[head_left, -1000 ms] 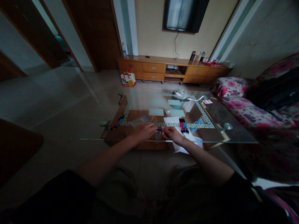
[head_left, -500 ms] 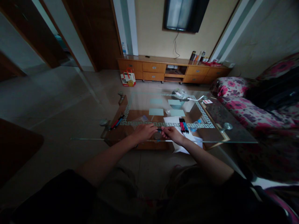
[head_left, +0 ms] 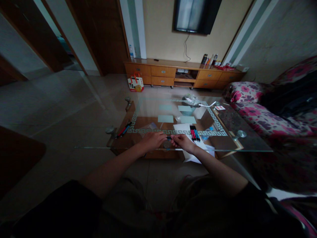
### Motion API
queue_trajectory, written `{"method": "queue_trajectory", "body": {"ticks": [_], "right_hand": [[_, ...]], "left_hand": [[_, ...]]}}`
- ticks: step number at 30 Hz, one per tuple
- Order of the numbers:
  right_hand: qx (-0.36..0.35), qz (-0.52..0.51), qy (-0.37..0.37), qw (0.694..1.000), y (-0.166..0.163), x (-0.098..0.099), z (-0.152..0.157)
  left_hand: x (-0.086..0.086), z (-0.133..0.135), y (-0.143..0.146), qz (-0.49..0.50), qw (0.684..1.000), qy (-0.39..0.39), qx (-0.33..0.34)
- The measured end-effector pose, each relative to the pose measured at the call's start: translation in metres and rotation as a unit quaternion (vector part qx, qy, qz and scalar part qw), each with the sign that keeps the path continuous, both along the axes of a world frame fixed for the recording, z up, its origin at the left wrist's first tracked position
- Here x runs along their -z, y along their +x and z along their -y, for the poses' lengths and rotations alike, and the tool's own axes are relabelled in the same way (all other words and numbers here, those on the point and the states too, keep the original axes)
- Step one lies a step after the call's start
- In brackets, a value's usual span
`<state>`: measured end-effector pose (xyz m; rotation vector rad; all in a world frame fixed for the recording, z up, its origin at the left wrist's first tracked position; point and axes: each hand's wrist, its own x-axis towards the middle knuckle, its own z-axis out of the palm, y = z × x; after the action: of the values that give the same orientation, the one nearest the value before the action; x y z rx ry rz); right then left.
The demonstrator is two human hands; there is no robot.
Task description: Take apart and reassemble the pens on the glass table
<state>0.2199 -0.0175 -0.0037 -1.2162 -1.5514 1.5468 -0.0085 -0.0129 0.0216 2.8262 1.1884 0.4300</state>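
Over the near edge of the glass table, my left hand (head_left: 155,139) and my right hand (head_left: 182,142) meet at a dark pen (head_left: 168,137). Both hands are closed on it, one at each end, and the fingers hide most of it. Just right of my right hand, several red, blue and black pens (head_left: 194,133) lie side by side on white paper (head_left: 182,127). Left of my left hand, a few more red and blue pens (head_left: 123,130) rest near the table's left side.
The glass coffee table (head_left: 252,140) has metal-capped supports (head_left: 241,134). On its far side lie a clear plastic bag (head_left: 190,99) and a red-and-white card (head_left: 220,108). A floral sofa (head_left: 257,110) stands at right. Beyond are a wooden TV cabinet (head_left: 162,71) and a paper bag (head_left: 135,82).
Almost nothing differs. Both hands keep their place on the pen, with at most a slight shift of the fingers.
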Motion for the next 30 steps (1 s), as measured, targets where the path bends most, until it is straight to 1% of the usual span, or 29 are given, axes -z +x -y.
{"method": "queue_trajectory", "body": {"ticks": [4,9,14,19,24,30], "right_hand": [[-0.003,0.008,0.009,1.000,0.0007,-0.0011,-0.0007],[-0.004,0.018,0.011,1.000,-0.0003,-0.0013,-0.0010],[0.003,0.013,0.002,1.000,0.0000,0.0013,-0.0019],[-0.005,0.005,0.004,1.000,0.0023,0.0047,-0.0042],[-0.016,0.011,0.027,0.999,0.0046,0.0058,-0.0047],[-0.013,0.032,0.079,0.996,0.0052,0.0073,-0.0045]], "left_hand": [[0.0005,0.0001,-0.0004,0.002,1.000,-0.003,0.009],[0.0026,-0.0005,0.0001,0.001,1.000,0.000,0.005],[0.0027,-0.0011,-0.0001,-0.006,1.000,-0.002,0.017],[0.0020,-0.0004,-0.0006,0.001,1.000,-0.006,0.011],[0.0010,0.0002,-0.0014,0.009,1.000,-0.008,0.018],[0.0040,-0.0008,-0.0025,0.009,1.000,-0.005,0.024]]}}
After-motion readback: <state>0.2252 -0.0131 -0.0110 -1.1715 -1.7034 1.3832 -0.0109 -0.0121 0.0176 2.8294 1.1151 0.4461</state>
